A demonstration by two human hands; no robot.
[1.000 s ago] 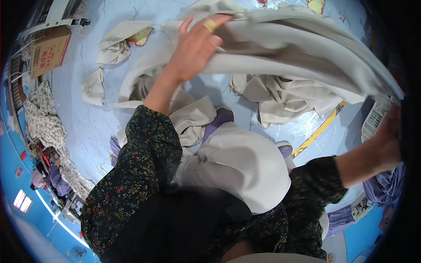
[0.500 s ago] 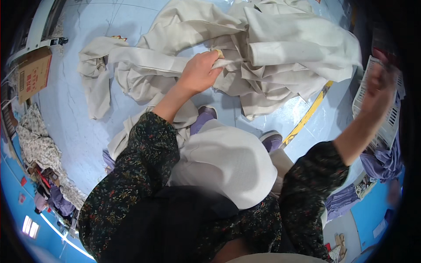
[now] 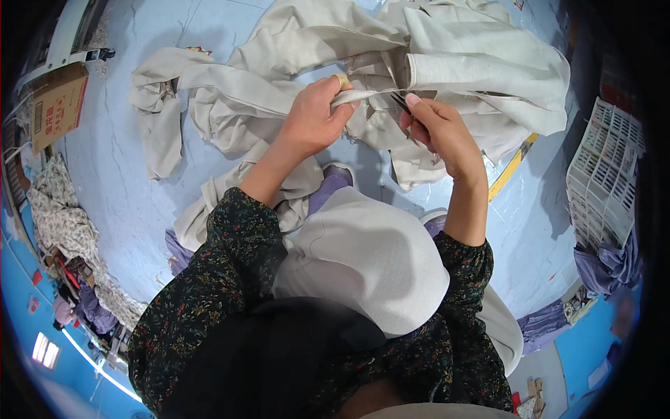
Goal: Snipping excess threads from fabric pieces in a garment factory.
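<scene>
Left hand [image 3: 312, 120] pinches cloth [image 3: 447, 63] strip taut; right hand [image 3: 438, 129] closed round small snips [image 3: 400, 103]; we advise keeping tension, cutting close.

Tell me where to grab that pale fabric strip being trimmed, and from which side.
Judging by pose: pinch the strip on its free stretch beside the left hand, coming from the left, since the right hand and its small dark tool occupy the other end.

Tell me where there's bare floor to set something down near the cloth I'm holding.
Bare blue floor lies between the cardboard box and the beige garments; another patch lies between the yellow strip and the white crate. Around both hands it's crowded with cloth.
</scene>
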